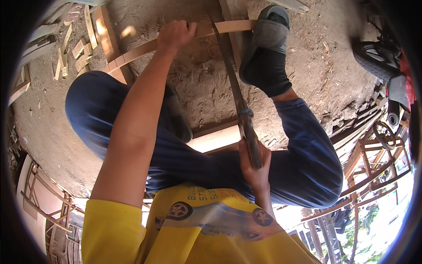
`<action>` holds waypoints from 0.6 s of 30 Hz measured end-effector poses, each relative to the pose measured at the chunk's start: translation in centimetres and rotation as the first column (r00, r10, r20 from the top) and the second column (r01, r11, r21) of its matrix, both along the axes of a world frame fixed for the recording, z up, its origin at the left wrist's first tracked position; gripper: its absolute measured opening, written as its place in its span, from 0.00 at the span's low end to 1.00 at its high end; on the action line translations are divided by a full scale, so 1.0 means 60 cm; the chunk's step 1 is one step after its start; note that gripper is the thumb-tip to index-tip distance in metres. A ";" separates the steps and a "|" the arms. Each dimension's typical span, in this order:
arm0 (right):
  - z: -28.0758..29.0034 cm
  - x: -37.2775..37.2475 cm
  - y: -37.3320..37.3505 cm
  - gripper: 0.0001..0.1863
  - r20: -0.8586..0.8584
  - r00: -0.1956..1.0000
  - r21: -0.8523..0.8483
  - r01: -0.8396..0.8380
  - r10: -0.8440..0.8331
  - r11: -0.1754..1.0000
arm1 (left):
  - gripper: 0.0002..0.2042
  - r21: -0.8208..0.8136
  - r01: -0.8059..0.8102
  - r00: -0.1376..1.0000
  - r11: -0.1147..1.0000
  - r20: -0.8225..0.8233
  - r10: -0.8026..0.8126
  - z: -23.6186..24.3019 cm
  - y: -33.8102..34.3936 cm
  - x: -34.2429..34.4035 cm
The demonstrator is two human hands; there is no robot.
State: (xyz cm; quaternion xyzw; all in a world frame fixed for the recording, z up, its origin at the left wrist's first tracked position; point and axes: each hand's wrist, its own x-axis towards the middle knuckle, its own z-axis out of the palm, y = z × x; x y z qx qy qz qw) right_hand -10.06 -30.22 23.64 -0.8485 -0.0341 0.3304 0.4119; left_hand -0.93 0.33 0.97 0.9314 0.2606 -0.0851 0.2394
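A long, narrow wooden strip (143, 49) lies across the far middle, looking curved. My left hand (176, 35) is closed around it, left of where a saw crosses it. My right hand (259, 169) is wrapped round the handle of that hand saw (231, 75), close to my right thigh. The dark blade runs away from me, and its far part meets the strip near the strip's right end. My right foot in a grey slide sandal (271, 33) presses on that end. How deep the blade sits in the wood cannot be made out.
Beneath the strip are a reddish wooden beam (105, 33) on the left and a board (235, 42) by my foot. Offcuts (81, 50) lie on the dirt floor at far left. A motorcycle wheel (376, 59) stands at far right, with wooden frames (373, 163) below it.
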 end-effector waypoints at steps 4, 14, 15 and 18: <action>0.000 -0.024 -0.010 0.07 0.077 0.996 0.050 0.030 -0.034 0.998 | 0.27 0.042 -0.014 1.000 0.999 0.012 0.013 -0.003 -0.011 0.009; 0.026 -0.007 0.017 0.06 0.059 0.995 0.044 0.071 -0.074 0.996 | 0.26 0.061 -0.020 0.999 0.998 0.030 0.018 -0.013 -0.008 0.008; 0.018 0.004 0.027 0.06 0.050 0.996 0.057 0.077 -0.080 0.995 | 0.26 0.069 0.010 1.000 0.998 0.019 -0.011 -0.016 -0.008 0.002; -0.056 0.065 0.095 0.09 0.005 0.995 0.128 0.095 -0.097 0.987 | 0.25 0.092 0.095 0.995 0.991 0.023 -0.097 -0.031 0.003 0.006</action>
